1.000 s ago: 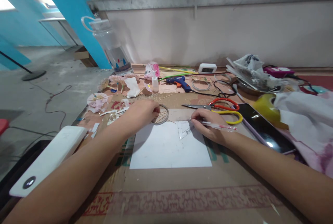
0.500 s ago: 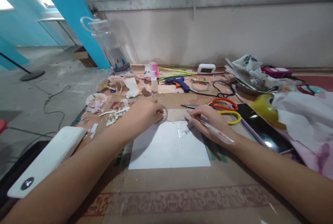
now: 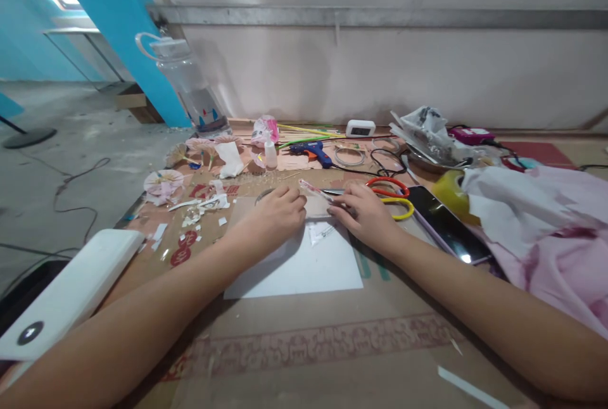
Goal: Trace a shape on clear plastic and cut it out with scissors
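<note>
My left hand [image 3: 281, 214] is closed at the upper left of the white paper [image 3: 304, 268]; part of a small ring [image 3: 264, 194] shows behind it, and what its fingers grip is hidden. In my right hand [image 3: 361, 211] is a clear pen [image 3: 313, 190], which slants up and left from the fingers. A transparent set square [image 3: 321, 232] lies on the paper between the hands. Scissors with red and yellow handles [image 3: 399, 208] rest just beyond my right hand.
A blue glue gun [image 3: 317, 153], a small bottle [image 3: 270, 155] and a water bottle [image 3: 192, 89] stand or lie behind. On the right are a phone [image 3: 446, 222] and cloth [image 3: 565, 232]. Paper scraps [image 3: 209, 203] and a white device [image 3: 71, 295] are at the left.
The pen has turned in my right hand, from pointing down toward my wrist to slanting up and left. The two hands have come closer together. The view has shifted slightly right.
</note>
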`<state>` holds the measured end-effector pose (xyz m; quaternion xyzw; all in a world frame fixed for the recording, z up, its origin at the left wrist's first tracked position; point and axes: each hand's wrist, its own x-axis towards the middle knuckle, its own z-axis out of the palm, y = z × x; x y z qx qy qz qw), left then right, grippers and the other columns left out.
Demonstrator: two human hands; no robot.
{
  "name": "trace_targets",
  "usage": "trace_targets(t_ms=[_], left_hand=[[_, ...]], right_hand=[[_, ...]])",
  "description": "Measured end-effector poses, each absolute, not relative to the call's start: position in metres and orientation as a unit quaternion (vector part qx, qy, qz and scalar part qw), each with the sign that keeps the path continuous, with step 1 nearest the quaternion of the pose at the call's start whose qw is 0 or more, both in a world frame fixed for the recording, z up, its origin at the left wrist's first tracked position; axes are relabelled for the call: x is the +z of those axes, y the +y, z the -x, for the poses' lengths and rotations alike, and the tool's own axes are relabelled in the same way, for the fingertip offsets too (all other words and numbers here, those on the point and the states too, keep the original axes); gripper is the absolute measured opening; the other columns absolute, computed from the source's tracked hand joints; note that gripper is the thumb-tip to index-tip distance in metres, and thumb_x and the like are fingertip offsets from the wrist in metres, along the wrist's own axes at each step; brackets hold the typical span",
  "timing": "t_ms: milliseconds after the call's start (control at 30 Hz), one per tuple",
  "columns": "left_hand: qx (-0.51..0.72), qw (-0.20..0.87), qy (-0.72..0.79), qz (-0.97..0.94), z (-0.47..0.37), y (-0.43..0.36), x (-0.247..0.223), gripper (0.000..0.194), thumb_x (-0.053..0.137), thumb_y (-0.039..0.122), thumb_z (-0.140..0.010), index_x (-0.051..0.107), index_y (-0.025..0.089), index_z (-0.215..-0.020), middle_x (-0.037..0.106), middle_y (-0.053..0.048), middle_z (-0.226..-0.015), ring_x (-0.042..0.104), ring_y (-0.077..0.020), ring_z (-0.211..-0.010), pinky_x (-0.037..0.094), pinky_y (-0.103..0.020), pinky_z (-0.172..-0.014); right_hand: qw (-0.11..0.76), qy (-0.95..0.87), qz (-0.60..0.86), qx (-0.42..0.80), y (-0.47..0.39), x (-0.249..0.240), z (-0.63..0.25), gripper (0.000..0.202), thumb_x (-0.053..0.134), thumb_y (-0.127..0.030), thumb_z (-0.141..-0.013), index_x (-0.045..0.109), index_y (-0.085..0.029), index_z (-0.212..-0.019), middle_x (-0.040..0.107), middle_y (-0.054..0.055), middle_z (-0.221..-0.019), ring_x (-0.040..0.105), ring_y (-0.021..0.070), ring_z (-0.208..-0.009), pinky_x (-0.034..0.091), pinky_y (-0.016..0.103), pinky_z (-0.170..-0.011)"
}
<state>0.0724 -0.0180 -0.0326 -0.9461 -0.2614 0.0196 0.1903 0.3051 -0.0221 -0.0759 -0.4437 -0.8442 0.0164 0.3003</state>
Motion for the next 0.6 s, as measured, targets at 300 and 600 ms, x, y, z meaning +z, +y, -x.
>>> trace_targets(t_ms=[300,600], left_hand=[[-0.095,0.04,-0.324,0.94,-0.075,-0.02,-0.027,0.015,0.05,0.016,-0.09,0.064,0.014,-0.09,0.069,-0.01,-0.093,0.06,-0.0225,-0.091,0.04,-0.036,-0.083],[-0.269,-0.626,-0.33,0.653,-0.097,-0.056,0.005,0.018,0.048,0.03,-0.092,0.049,0.02,-0.077,0.068,0.002,-0.068,0.06,-0.0116,-0.065,0.042,-0.027,-0.064]], right_hand=[[0.172,-0.858,0.482,0.04,-0.028,-0.045,-0.311,0.03,0.061,-0.033,-0.093,0.069,-0.012,-0.114,0.067,0.015,-0.112,0.058,0.0289,-0.108,0.044,0.042,-0.093],[0.297,-0.805,0.474,0.196,-0.07,0.03,-0.32,0.025,0.056,-0.034,-0.094,0.071,-0.022,-0.11,0.075,0.006,-0.106,0.069,0.0198,-0.09,0.053,0.03,-0.075]])
